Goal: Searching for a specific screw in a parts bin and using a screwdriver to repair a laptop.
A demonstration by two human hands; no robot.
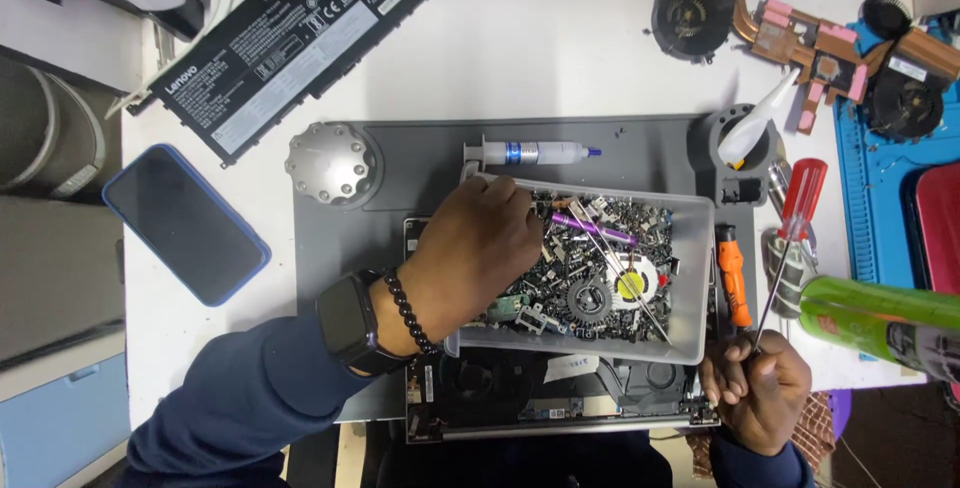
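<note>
Under left hand [478, 248]: cluttered grey tray [692, 278].

You wear navy long sleeves on both arms. On your left hand [480, 248], a black smartwatch [350, 320] sits at the wrist, with a black bead bracelet [408, 310] just beyond it. Your right hand [760, 388] is bare.

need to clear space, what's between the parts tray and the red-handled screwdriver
In the head view, a small orange tool lies between the grey parts tray and the red-handled screwdriver.

Grey parts tray [690, 278] full of small scrap, red-handled screwdriver [790, 238] upright
</note>
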